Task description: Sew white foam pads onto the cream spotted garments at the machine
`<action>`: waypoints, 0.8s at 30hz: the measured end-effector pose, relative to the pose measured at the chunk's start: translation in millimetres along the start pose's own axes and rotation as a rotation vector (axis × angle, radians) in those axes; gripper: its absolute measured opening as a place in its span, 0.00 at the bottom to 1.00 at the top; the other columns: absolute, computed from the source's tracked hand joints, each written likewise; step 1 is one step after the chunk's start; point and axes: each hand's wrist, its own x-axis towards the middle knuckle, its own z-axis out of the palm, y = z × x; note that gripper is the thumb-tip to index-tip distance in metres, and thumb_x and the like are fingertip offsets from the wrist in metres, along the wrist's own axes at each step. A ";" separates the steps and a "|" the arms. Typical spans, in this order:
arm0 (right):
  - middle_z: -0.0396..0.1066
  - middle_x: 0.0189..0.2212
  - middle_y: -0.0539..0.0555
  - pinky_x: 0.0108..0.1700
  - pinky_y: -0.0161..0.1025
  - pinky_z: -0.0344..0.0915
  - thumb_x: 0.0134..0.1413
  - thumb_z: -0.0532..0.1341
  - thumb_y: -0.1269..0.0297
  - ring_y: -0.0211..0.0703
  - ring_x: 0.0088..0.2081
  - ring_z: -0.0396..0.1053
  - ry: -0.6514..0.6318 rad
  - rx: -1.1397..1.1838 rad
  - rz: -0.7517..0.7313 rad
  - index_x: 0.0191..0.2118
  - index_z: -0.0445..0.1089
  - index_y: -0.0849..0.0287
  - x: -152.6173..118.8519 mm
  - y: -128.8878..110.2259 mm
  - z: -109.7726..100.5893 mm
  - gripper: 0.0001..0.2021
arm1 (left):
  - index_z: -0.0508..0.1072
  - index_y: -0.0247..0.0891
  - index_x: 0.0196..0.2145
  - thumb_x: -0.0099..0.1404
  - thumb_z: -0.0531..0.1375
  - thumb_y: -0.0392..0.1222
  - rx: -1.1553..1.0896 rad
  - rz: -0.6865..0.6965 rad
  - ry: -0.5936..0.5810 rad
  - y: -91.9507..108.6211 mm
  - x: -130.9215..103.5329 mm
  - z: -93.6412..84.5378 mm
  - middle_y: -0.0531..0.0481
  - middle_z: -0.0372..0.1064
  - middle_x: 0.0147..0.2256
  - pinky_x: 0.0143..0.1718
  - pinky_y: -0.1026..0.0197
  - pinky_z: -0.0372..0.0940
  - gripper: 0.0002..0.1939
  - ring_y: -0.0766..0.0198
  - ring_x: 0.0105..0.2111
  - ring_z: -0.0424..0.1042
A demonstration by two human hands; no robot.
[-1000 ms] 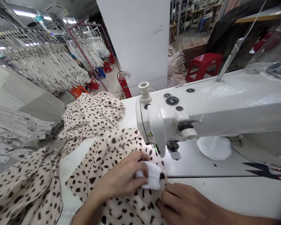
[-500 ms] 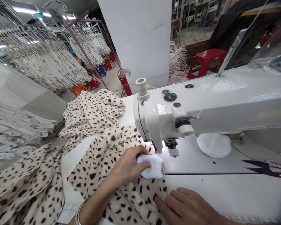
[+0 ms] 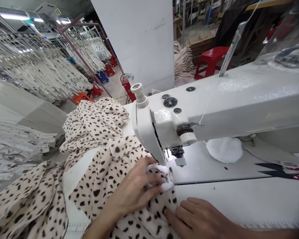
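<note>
My left hand (image 3: 137,187) is closed on a small white fleece piece (image 3: 167,186), just in front of the sewing machine's (image 3: 149,129) needle area. A bit of spotted fabric now shows between the white edges of that piece. Beneath lies a cream plush fabric with dark spots (image 3: 109,169), spread toward the left. My right hand (image 3: 196,217) presses on the lower right edge of this spotted fabric, fingers curled and the index finger reaching onto the cloth. The needle itself is hidden behind the machine head and my left hand.
A round white fleece piece (image 3: 224,150) lies under the machine arm. Dark-bladed scissors with red handles (image 3: 281,171) rest at the right. More spotted fabric (image 3: 94,121) is heaped behind and at the left. A white pillar (image 3: 137,43) stands beyond the table.
My left fingers have folded the white piece, so spotted fabric shows between its edges. My right hand stays nearly in place. The camera view has shifted slightly.
</note>
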 end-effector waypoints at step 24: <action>0.73 0.30 0.54 0.32 0.41 0.65 0.65 0.51 0.66 0.42 0.29 0.68 0.004 -0.013 0.000 0.49 0.70 0.67 0.0 -2.9 -6.4 0.15 | 0.74 0.39 0.39 0.62 0.62 0.43 -0.513 -0.383 0.098 -8.3 18.2 5.0 0.48 0.72 0.41 0.40 0.61 0.67 0.08 0.58 0.41 0.72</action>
